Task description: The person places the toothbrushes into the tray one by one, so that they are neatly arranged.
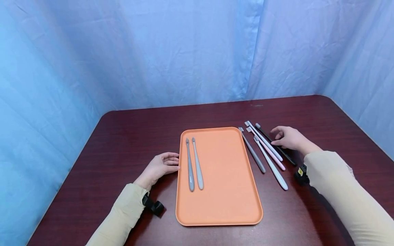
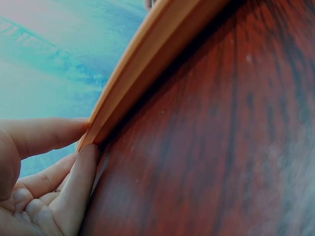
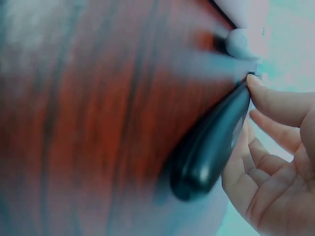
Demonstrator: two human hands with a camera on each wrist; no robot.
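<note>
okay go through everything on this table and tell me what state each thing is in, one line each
Orange tray: flat on the table, holding two toothbrushes.
Two grey toothbrushes: lying side by side in the tray, heads away.
Five toothbrushes: lying on the table right of the tray.
Black toothbrush: on the table, touched by the right hand.
Left hand: fingers against the tray's left edge.
Right hand: fingertips on the black toothbrush.
</note>
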